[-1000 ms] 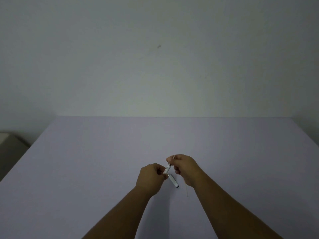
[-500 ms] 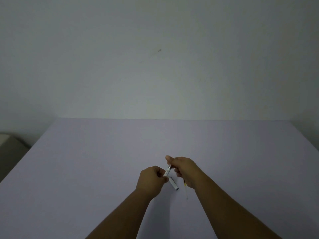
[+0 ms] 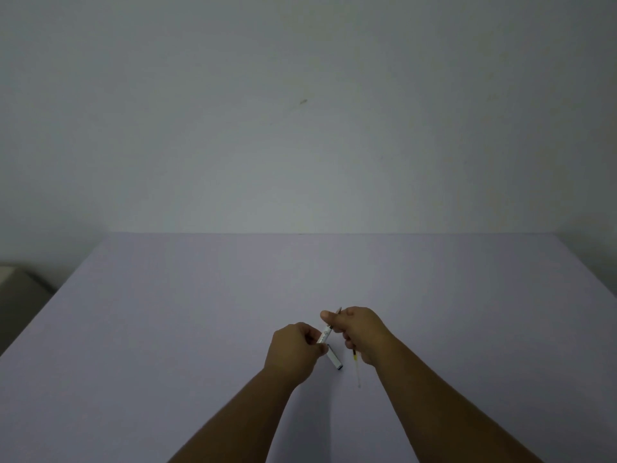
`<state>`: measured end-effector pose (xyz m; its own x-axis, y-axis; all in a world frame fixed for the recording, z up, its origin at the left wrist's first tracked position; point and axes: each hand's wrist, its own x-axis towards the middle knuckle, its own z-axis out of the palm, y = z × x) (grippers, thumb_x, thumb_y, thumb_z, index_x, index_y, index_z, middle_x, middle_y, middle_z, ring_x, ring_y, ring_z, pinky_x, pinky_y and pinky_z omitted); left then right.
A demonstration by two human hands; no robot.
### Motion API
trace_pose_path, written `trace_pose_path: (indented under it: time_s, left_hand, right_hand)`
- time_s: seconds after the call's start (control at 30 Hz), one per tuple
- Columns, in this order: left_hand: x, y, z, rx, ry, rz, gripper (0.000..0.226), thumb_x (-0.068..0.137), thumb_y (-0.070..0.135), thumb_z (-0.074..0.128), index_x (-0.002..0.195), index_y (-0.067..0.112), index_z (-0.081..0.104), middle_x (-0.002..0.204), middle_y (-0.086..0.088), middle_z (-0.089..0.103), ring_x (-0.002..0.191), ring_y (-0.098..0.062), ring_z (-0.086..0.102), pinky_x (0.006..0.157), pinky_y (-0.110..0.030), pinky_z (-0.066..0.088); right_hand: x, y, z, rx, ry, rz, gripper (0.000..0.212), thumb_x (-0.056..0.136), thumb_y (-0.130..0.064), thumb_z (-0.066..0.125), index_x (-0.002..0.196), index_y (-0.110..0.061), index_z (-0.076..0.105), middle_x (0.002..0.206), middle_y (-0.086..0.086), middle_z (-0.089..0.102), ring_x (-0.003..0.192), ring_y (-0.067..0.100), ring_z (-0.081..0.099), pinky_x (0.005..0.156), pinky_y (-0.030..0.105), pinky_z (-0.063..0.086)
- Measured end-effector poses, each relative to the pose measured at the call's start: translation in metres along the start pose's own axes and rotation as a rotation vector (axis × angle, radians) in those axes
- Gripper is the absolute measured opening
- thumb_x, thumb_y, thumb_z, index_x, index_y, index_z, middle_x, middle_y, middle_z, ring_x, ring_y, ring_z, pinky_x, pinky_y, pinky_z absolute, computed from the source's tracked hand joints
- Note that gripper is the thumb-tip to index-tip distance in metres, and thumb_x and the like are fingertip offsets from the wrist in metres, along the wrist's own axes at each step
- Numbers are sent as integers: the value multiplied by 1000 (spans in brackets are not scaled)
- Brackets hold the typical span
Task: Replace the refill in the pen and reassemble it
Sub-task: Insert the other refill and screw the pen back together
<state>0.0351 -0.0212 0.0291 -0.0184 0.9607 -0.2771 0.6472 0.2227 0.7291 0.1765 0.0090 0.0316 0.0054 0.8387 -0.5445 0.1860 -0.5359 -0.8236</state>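
Grey wall (image 3: 300,111) fills the top half, with one small dark mark (image 3: 303,101) on it. Below it, a pale lilac table (image 3: 167,329) runs edge to edge; a dim grey object (image 3: 16,289) sits off its left side, too dark to tell what.

Your two bare forearms come up from the bottom edge and meet near the table's middle.

Your left hand (image 3: 293,350) is curled closed, fingertips pinched on the lower end of the white pen barrel (image 3: 325,335). The barrel tilts up to the right, bridging the gap between the hands.

Your right hand (image 3: 359,332) is also closed: thumb and forefinger pinch the upper end of the pen, where a thin metal tip (image 3: 339,309) pokes out above the thumb. Can't tell whether that tip is part of the barrel or a refill seated inside.

A short white pen piece (image 3: 334,359) with a dark end lies just below the left fingertips, angled down to the right; on the table, it seems.

A thin pale refill (image 3: 356,369) with a dark-and-yellow upper section sticks out under your right hand, pointing down; can't tell if the lower fingers hold it.
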Motion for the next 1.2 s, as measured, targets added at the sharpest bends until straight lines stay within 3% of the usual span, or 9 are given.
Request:
trace_pose_path:
  time_s: [0.1,0.17,0.23,0.4,0.57,0.7,0.87,1.03,1.2]
  left_hand:
    - [0,1,0,-25,-9,-25,9,76,23,73,77,23,64,65,10,59,59,-7,55,60,-22,49]
    - [0,2,-1,-44,-6,-40,9,75,21,73,77,22,65,66,8,60,61,-11,57,65,-28,53]
    - [1,4,-1,-40,-7,-38,8,75,21,74,79,20,66,66,7,61,61,-11,57,66,-29,54]
    - [-2,4,1,-60,-27,-52,9,76,21,74,77,22,65,67,6,61,61,-11,57,66,-28,53]
    - [2,2,-2,-68,-27,-53,11,75,20,74,75,22,64,67,5,61,60,-11,57,63,-27,53]
    - [2,4,0,-47,-44,-46,10,76,21,74,77,22,64,68,6,61,61,-10,56,61,-23,50]
    - [3,7,2,-29,-40,-42,10,75,21,73,75,22,63,67,6,60,60,-11,56,60,-23,50]
    - [2,5,4,-31,-34,-32,11,75,22,74,74,23,63,67,5,61,60,-11,56,60,-25,50]
    - [4,4,2,-7,-22,-38,12,75,23,74,75,21,63,65,7,59,61,-11,56,60,-24,50]
  right_hand:
    - [-1,1,1,11,-10,34,35,75,-44,71,84,-11,65,80,3,59,64,14,45,53,24,40]
    - [-2,2,1,168,-50,2,19,80,-31,69,90,-15,69,91,5,64,71,15,49,56,24,43]
    - [-3,1,2,182,-35,-38,8,81,-22,69,81,-14,70,82,5,64,64,14,47,54,23,42]
    - [-1,-4,2,-51,56,23,36,76,-48,69,73,-12,63,76,-1,63,60,14,46,54,24,40]
    - [-1,-1,-1,113,-10,-49,10,80,-25,70,78,-16,70,83,3,67,66,14,50,59,25,45]
    - [1,-3,-1,-38,53,40,37,74,-46,72,85,-11,63,77,-4,62,68,13,52,59,26,44]
    - [3,1,-4,86,10,-26,10,79,-23,70,71,-17,70,76,2,66,62,13,49,55,23,45]
    - [3,-3,-4,-21,65,56,32,74,-45,73,69,-14,65,74,-2,66,64,16,51,55,26,47]
    - [4,0,-3,142,-9,0,5,80,-15,70,77,-11,70,87,11,66,67,16,51,56,25,46]
